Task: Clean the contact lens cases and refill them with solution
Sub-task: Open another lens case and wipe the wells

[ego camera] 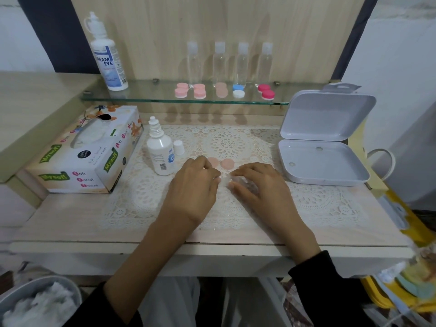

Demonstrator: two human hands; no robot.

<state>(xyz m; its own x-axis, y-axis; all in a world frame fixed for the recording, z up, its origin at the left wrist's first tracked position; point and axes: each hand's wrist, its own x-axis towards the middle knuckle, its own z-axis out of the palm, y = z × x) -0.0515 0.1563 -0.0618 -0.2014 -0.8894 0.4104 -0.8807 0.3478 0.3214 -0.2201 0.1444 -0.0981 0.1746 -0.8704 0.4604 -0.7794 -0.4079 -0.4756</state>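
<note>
A clear contact lens case base (230,181) lies on the lace mat between my two hands, mostly hidden by my fingers. My right hand (258,185) curls its fingers over the case's right part. My left hand (192,185) has its fingers bent down, with the fingertips at the case's left end. Two peach caps (220,163) lie loose on the mat just beyond my fingers. A small white solution bottle (161,151) stands uncapped left of my left hand, its white cap (178,147) beside it.
A tissue box (82,152) sits at the left and an open white plastic box (323,142) at the right. The glass shelf (151,99) carries a large solution bottle (107,55), several clear bottles (219,64) and several coloured lens cases (266,91). A bin with used tissues (37,303) stands lower left.
</note>
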